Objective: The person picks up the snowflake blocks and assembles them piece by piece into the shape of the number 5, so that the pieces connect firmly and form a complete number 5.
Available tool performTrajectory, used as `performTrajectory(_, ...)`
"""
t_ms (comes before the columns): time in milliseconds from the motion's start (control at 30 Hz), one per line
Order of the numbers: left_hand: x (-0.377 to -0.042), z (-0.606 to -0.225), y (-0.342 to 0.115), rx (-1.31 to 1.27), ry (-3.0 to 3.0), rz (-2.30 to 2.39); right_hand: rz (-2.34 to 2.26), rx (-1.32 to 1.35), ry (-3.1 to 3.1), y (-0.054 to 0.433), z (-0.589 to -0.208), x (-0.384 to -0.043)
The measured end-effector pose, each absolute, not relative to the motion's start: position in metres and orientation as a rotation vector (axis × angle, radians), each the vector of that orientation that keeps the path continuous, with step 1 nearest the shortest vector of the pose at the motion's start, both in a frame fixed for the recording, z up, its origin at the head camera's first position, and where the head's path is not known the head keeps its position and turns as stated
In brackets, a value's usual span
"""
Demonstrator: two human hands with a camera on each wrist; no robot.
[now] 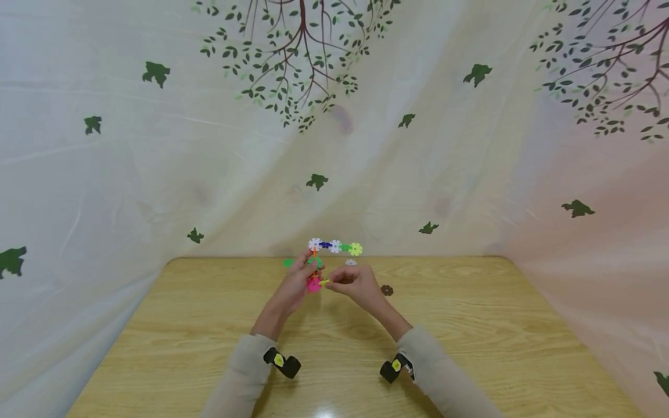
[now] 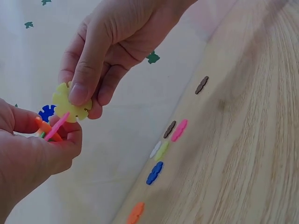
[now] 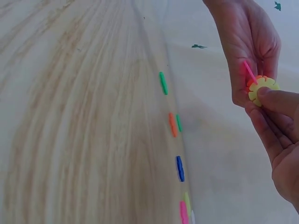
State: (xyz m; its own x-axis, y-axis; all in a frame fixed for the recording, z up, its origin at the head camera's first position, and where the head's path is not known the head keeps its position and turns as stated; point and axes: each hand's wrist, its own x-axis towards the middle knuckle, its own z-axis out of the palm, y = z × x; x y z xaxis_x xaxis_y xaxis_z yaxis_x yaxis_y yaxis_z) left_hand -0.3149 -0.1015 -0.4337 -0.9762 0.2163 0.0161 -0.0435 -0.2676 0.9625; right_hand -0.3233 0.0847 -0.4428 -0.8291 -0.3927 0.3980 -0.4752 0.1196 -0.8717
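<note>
My left hand (image 1: 290, 287) holds a chain of notched, flower-shaped interlocking discs. A pink disc (image 1: 313, 285) is at its lower end, and an orange disc (image 2: 44, 126) shows between the fingers in the left wrist view. From the upper end, a white disc (image 1: 315, 244), a dark blue disc (image 1: 325, 245), another white one, a green one and a yellow-green disc (image 1: 355, 249) run to the right. Between thumb and fingers my right hand (image 1: 360, 283) pinches a yellow disc (image 2: 61, 100). Its edge meets the pink disc; whether their notches are locked, I cannot tell.
Loose discs lie along the wooden table's (image 1: 198, 325) far side: a brown disc (image 1: 387, 290), a blue disc (image 2: 155, 173), a pink one, an orange disc (image 3: 173, 124), a green disc (image 3: 163, 83) and several more. A pale curtain (image 1: 251, 191) with printed leaves hangs behind the table.
</note>
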Motion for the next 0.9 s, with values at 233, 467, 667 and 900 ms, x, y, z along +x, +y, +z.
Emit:
performTrajectory(233,-0.311,-0.431,-0.103,0.189,1.809,2.371,1.882,0.946,-2.206,0.080,-0.444,-0.321)
performTrajectory(467,-0.311,-0.427,-0.103,0.174,1.751,2.432,1.931,0.916,-2.145,0.078,-0.443,-0.321)
performTrajectory(667,-0.311,-0.427,-0.101,0.147,1.692,2.508,1.935,0.888,-2.125,0.074,-0.443,-0.318)
performTrajectory(900,-0.310,-0.427,-0.100,0.158,1.674,2.537,1.923,0.855,-2.127,0.069,-0.441,-0.314)
